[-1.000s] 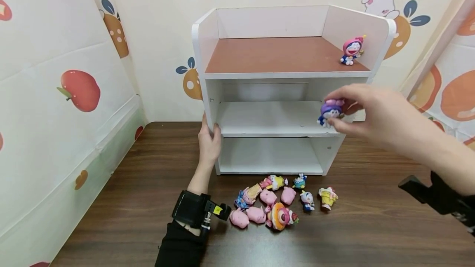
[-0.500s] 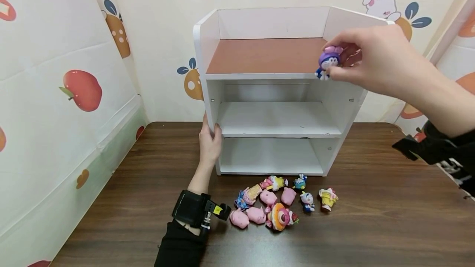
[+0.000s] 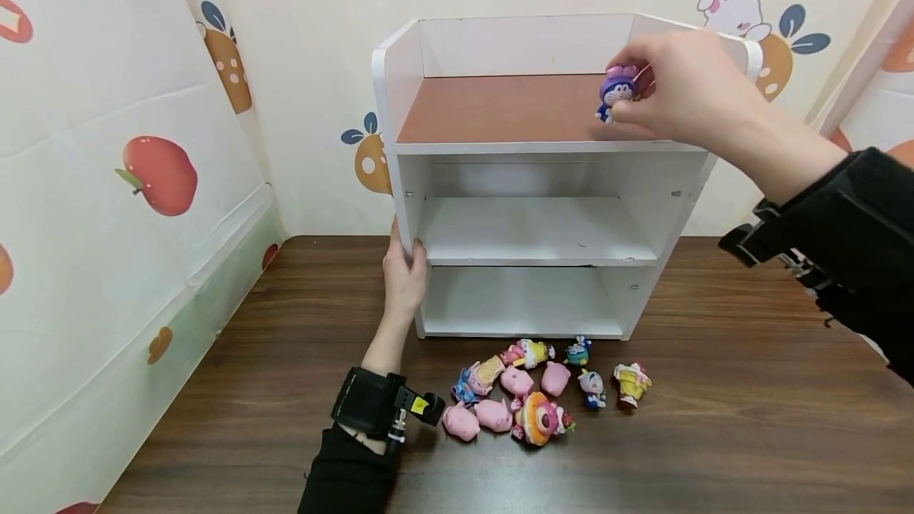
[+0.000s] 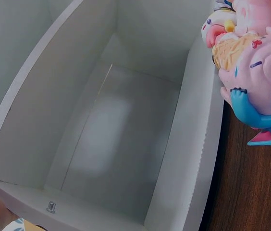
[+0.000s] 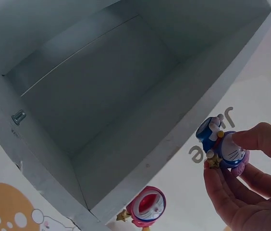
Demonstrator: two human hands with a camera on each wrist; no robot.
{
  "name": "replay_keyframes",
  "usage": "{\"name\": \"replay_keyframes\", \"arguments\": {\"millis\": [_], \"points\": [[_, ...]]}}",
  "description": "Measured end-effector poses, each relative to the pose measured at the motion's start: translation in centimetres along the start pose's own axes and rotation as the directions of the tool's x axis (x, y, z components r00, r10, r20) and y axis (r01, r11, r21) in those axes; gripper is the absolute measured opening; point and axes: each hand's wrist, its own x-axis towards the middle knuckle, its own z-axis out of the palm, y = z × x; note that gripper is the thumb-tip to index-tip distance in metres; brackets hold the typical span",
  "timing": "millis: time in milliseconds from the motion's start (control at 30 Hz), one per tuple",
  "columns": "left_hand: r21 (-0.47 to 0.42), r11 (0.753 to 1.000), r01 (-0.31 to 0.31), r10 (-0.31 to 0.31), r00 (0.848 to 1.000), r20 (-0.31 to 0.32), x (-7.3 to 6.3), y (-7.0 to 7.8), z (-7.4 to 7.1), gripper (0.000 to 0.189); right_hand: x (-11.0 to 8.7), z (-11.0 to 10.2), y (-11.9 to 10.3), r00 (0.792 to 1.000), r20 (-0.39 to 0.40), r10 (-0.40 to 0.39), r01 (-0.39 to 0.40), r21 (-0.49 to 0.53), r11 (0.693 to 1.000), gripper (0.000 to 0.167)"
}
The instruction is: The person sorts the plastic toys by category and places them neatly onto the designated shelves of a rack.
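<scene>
Pinched between my right thumb and fingers (image 3: 689, 90) is a small cat figurine in a purple hood with pink on top (image 3: 616, 92). It is upright over the brown top board (image 3: 500, 109) of a white shelf unit (image 3: 550, 148), its feet close over the board's front part. A gold star on the figurine (image 5: 224, 148) shows in the right wrist view. Below it there, a pink-hooded figurine (image 5: 147, 207) stands on the top board, hidden behind my right hand in the head view. My left hand (image 3: 405, 280) grips the unit's left side panel low down.
Several figurines lie in front of the unit on the dark wooden table (image 3: 714, 435): pink pigs (image 3: 493, 414), a bear with an orange ring (image 3: 540, 419), a yellow-clothed figure (image 3: 631, 384) and small blue ones (image 3: 592, 389). Printed wall sheets (image 3: 300, 62) stand behind and at the sides.
My right hand has lifted the purple-hooded figurine from before the middle shelf up over the top board, then moved slightly left and farther in. My left hand stays on the side panel.
</scene>
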Motion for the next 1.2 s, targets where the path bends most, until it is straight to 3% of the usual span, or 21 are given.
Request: {"name": "replay_keyframes", "arguments": {"millis": [533, 967, 1200], "points": [[-0.019, 1.0, -0.013, 0.013, 1.0, 0.011, -0.2, 0.2, 0.1, 0.054, 1.6, 0.9, 0.3, 0.991, 0.103, 0.088, -0.091, 0.027, 0.995, 0.042], [-0.027, 1.0, -0.01, 0.01, 1.0, 0.004, -0.2, 0.0, 0.2, 0.054, 2.3, 1.0, 0.9, 0.982, 0.17, 0.08, -0.081, -0.002, 0.997, 0.046], [-0.03, 1.0, -0.008, 0.008, 1.0, 0.01, -0.2, 0.0, 0.2, 0.054, 2.1, 1.1, 1.0, 0.977, 0.193, 0.095, -0.102, 0.031, 0.994, 0.051]]}}
